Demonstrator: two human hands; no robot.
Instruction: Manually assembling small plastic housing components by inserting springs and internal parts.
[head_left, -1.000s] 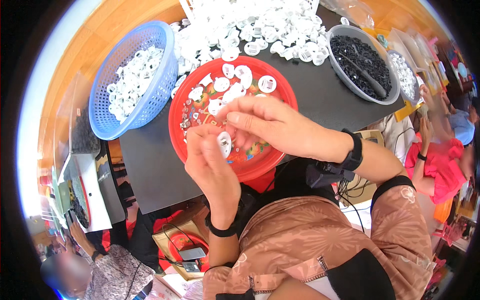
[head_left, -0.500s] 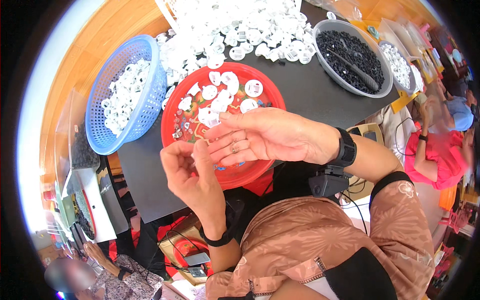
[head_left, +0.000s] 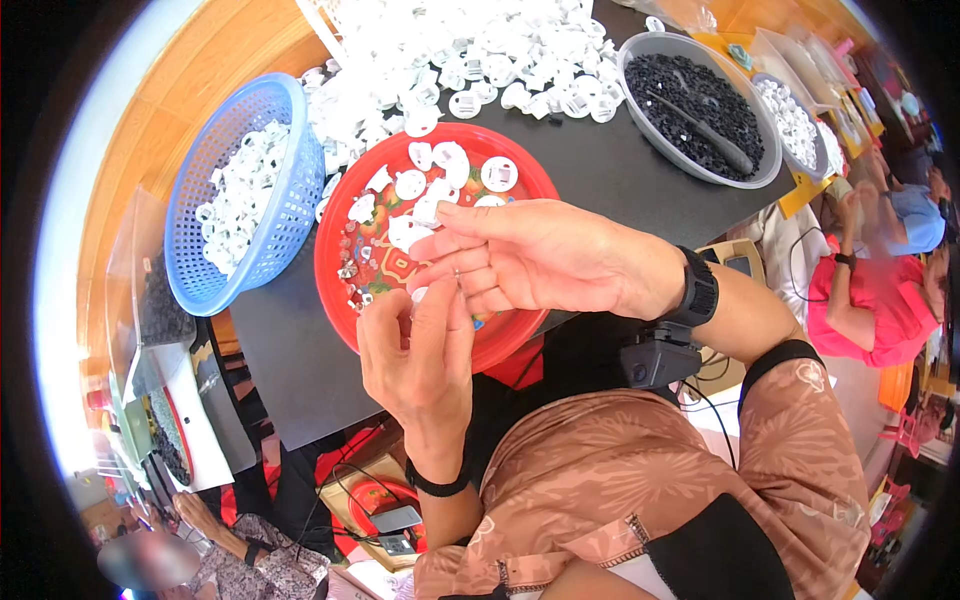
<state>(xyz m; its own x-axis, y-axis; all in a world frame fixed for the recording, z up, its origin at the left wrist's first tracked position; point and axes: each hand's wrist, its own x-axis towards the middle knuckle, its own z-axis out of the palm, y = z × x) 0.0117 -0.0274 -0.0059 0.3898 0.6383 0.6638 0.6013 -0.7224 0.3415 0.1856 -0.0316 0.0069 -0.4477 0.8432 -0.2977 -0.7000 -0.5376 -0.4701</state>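
My left hand (head_left: 420, 360) is closed in a pinch, with a small white plastic piece (head_left: 418, 296) showing between its fingers. Its fingertips touch or nearly touch the fingers of my right hand (head_left: 570, 258). That hand is turned palm up, fingers loosely curled, and carries a small shiny metal piece (head_left: 458, 274) on them. Both hands are over the red patterned tray (head_left: 335, 290). Round white plastic parts (head_left: 499, 174) lie in it, along with small metal bits (head_left: 347, 270) at its left. One white part (head_left: 427, 212) appears right beside my right thumb tip; I cannot tell whether it touches.
A blue basket (head_left: 305, 190) of white parts stands left. Behind the tray is a large white heap (head_left: 470, 50). A grey bowl (head_left: 770, 172) of black pieces holds a dark tool (head_left: 715, 135) at the right. Other people sit left and right of the black table (head_left: 300, 385).
My left hand has moved right and closed its pinch near my right fingers. My right hand has shifted slightly up and left. The whole view has shifted a little.
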